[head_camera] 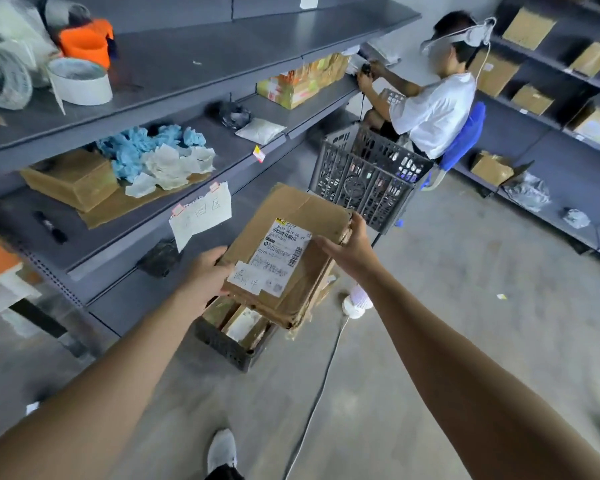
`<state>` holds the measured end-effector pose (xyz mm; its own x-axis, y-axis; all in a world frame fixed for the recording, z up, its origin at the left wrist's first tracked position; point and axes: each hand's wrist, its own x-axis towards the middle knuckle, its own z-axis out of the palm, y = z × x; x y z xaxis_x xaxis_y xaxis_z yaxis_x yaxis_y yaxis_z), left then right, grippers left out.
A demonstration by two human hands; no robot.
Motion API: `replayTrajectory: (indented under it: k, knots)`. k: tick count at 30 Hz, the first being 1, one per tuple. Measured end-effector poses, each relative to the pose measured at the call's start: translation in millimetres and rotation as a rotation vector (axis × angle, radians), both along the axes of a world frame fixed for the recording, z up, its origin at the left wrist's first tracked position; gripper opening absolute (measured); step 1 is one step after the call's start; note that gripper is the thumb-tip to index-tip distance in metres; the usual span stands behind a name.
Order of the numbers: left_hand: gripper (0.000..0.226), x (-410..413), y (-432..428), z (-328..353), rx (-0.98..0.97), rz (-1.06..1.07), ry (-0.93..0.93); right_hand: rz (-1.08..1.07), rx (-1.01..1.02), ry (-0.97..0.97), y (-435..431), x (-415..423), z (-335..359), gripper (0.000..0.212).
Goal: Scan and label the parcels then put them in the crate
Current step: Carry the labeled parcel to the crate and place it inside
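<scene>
Both bare forearms reached forward and drew together ahead of the body, the left from the lower left and the right from the lower right. The left hand (207, 275) gripped the near left edge of a cardboard parcel (291, 209), with its fingers hidden beneath. The right hand (350, 251), slightly farther out, held the opposite edge, thumb laid across the top and fingers wrapped over the side.

We hold a flat, worn brown cardboard parcel (291, 209) between our left hand (205, 275) and right hand (347, 249). It is tilted, with its white barcode label (279, 258) facing up. It hangs just above the dark plastic crate (222, 344) on the floor, where other boxes (245, 323) lie.
</scene>
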<state>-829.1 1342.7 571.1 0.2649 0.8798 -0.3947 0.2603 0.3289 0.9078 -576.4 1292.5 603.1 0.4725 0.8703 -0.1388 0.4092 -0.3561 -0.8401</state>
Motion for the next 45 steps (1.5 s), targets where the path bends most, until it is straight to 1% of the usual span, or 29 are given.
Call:
replayTrajectory:
  k: [1, 2, 5, 6, 8, 9, 10, 12, 14, 16, 18, 20, 22, 25, 27, 28, 30, 33, 35, 37, 41, 43, 45]
  knots:
    - [0.028, 4, 15, -2, 0.001, 0.037, 0.0, 0.002, -0.015, 0.006, 14, 5, -2, 0.093]
    - [0.028, 7, 29, -6, 0.009, 0.089, 0.006, 0.004, -0.029, 0.004, 27, 11, -6, 0.09]
    - [0.018, 20, 60, -17, 0.022, 0.267, 0.044, 0.009, -0.056, 0.004, 61, 24, -20, 0.099]
    - [0.018, 26, 67, -20, 0.009, 0.341, 0.042, 0.02, -0.065, 0.004, 74, 29, -25, 0.096]
    - [0.026, 41, 83, -26, -0.063, 0.498, -0.01, 0.071, -0.083, -0.039, 101, 40, -32, 0.08]
    - [0.025, 50, 92, -29, -0.107, 0.566, -0.054, 0.091, -0.098, -0.072, 115, 47, -36, 0.074]
    - [0.023, 57, 100, -34, -0.146, 0.621, -0.101, 0.105, -0.103, -0.096, 127, 52, -38, 0.071]
    - [0.032, 70, 115, -46, -0.194, 0.716, -0.162, 0.143, -0.126, -0.11, 154, 66, -48, 0.068]
    - [0.04, 84, 127, -56, -0.192, 0.78, -0.186, 0.203, -0.173, -0.094, 180, 81, -59, 0.065]
    - [0.042, 99, 135, -68, -0.168, 0.835, -0.203, 0.262, -0.192, -0.065, 207, 97, -75, 0.063]
    - [0.04, 117, 137, -76, -0.159, 0.896, -0.217, 0.334, -0.206, -0.03, 231, 112, -90, 0.058]
    - [0.037, 134, 137, -82, -0.181, 0.958, -0.182, 0.413, -0.213, -0.045, 248, 124, -104, 0.05]
    - [0.036, 148, 137, -88, -0.173, 0.964, -0.184, 0.479, -0.222, -0.038, 262, 132, -118, 0.043]
    - [0.026, 162, 135, -104, -0.191, 0.99, -0.212, 0.549, -0.257, -0.068, 277, 137, -136, 0.049]
    - [0.022, 165, 132, -120, -0.237, 1.082, -0.139, 0.608, -0.285, -0.105, 283, 136, -148, 0.052]
    - [0.023, 163, 131, -133, -0.237, 1.085, -0.108, 0.639, -0.293, -0.12, 285, 136, -155, 0.051]
    - [0.028, 161, 129, -155, -0.23, 1.008, -0.1, 0.682, -0.336, -0.157, 287, 130, -172, 0.05]
    - [0.03, 158, 129, -181, -0.173, 0.868, -0.077, 0.641, -0.356, -0.201, 291, 121, -206, 0.05]
    - [0.04, 155, 127, -206, -0.077, 0.779, -0.067, 0.644, -0.324, -0.221, 291, 115, -231, 0.047]
    - [0.053, 151, 123, -235, -0.055, 0.73, -0.062, 0.67, -0.302, -0.209, 290, 110, -261, 0.047]
    - [0.079, 149, 112, -308, -0.067, 0.665, -0.046, 0.754, -0.31, -0.176, 289, 101, -337, 0.057]
    - [0.084, 147, 109, -350, -0.063, 0.661, -0.031, 0.828, -0.321, -0.212, 290, 97, -378, 0.07]
    - [0.087, 143, 106, -395, -0.066, 0.658, 0.012, 0.895, -0.302, -0.249, 292, 94, -421, 0.077]
